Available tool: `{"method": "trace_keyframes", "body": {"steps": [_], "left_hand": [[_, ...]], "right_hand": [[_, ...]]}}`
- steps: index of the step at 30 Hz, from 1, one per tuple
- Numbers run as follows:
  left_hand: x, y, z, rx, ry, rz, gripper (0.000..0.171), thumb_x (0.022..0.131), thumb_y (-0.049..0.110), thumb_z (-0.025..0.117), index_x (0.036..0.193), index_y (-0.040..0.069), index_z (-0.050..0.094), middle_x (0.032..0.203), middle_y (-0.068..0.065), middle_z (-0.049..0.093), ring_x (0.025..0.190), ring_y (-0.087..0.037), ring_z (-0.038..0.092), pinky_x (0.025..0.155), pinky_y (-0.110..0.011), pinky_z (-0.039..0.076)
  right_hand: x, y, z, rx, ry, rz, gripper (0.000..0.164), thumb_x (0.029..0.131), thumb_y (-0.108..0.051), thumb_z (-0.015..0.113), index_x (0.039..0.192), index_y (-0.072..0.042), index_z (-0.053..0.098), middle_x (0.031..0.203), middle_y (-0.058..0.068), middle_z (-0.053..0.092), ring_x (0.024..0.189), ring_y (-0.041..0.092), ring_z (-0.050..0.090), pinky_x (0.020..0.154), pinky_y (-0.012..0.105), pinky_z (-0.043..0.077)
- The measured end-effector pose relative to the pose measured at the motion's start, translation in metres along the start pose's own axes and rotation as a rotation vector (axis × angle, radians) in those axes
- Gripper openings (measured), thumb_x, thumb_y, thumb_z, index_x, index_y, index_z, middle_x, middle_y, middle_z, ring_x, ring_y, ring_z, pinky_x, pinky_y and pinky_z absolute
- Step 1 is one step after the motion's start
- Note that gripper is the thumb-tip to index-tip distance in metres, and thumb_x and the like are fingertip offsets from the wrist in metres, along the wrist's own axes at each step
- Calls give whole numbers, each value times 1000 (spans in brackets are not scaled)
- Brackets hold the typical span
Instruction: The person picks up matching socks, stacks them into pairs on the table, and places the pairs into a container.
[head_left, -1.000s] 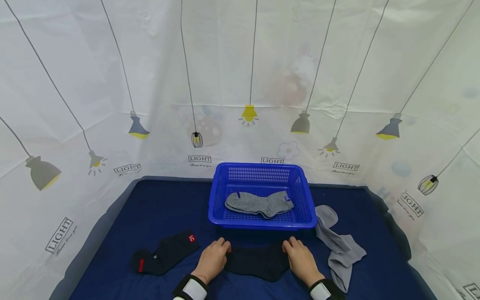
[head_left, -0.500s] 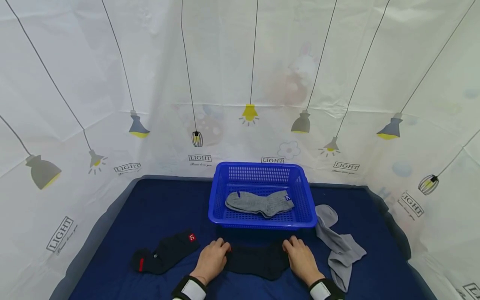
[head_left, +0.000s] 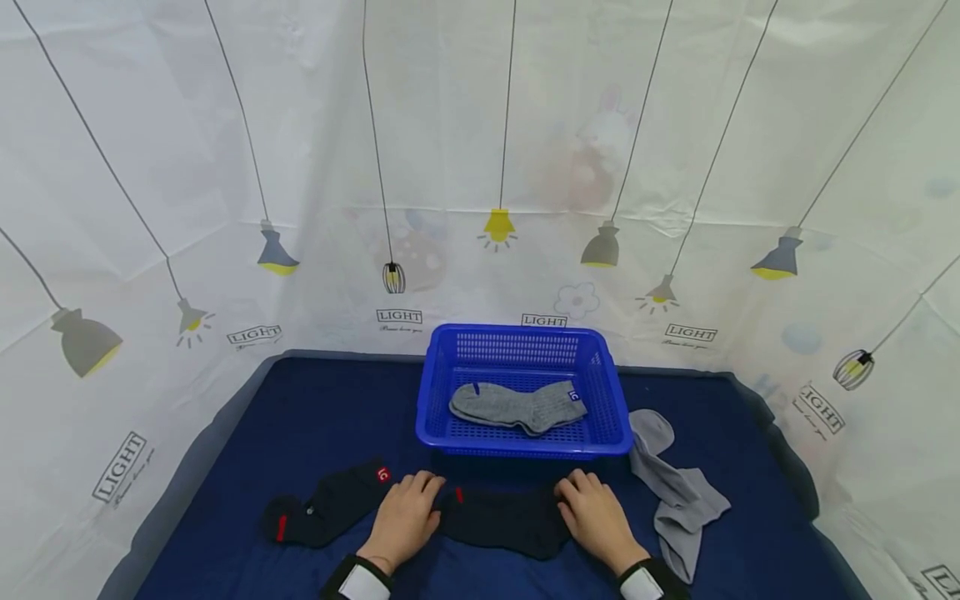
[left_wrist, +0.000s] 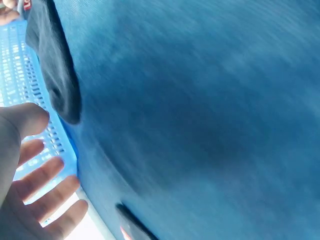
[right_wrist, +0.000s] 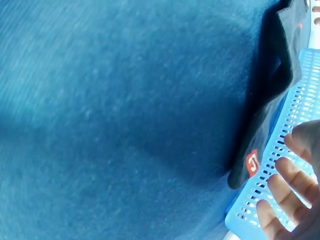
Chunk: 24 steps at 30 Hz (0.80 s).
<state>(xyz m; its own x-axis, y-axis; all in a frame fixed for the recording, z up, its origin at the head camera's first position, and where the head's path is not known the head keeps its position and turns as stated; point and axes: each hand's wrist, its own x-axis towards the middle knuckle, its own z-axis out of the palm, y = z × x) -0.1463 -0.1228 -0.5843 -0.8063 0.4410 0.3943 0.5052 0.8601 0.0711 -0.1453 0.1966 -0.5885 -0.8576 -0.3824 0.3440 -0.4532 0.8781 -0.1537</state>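
Backdrop: lamp-printed white sheet [head_left: 442, 108].
Surface: dark blue cloth [head_left: 330, 408].
Basket [head_left: 517, 447]: blue, holding grey socks [head_left: 517, 408].
Black sock [head_left: 506, 523]: before the basket, between the hands.
Left hand [head_left: 403, 517]: grip unclenched, beside the toe.
Right hand [head_left: 596, 517]: likewise, beside the cuff.

"LIGHT" repeats on white sheeting [head_left: 450, 142] behind the blue basket [head_left: 525, 450]; "LC" marks grey socks [head_left: 517, 408] inside and a black sock [head_left: 341, 500] front-left.

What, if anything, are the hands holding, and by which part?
Nothing: the left hand and right hand are merely beside opposite ends of the dark sock between them.
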Motion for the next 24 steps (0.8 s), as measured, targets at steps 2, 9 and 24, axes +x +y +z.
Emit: {"method": "trace_keyframes", "body": {"steps": [2, 9, 24], "left_hand": [[-3, -5, -1, 1, 5, -21, 55, 64, 25, 78, 114, 11, 60, 110, -8, 59, 94, -24, 57, 74, -39, 47], [-16, -24, -3, 30, -70, -140, 64, 66, 32, 77, 123, 13, 55, 126, -13, 52, 111, -32, 51, 85, -48, 43], [-42, -63, -10, 96, -154, -363, 74, 67, 40, 75, 131, 15, 49, 136, -17, 42, 121, -40, 41, 93, -61, 32]], "right_hand": [[0, -3, 0, 7, 1, -10, 16, 76, -17, 71, 87, -20, 59, 82, -6, 49, 74, 14, 48, 59, 31, 39], [-1, -9, 1, 35, -22, -8, 17, 76, -20, 71, 89, -21, 60, 85, -6, 51, 77, 14, 49, 63, 34, 41], [-3, -17, 5, 65, -45, -1, 17, 77, -21, 71, 91, -22, 60, 86, -6, 51, 77, 13, 49, 62, 32, 41]]}}
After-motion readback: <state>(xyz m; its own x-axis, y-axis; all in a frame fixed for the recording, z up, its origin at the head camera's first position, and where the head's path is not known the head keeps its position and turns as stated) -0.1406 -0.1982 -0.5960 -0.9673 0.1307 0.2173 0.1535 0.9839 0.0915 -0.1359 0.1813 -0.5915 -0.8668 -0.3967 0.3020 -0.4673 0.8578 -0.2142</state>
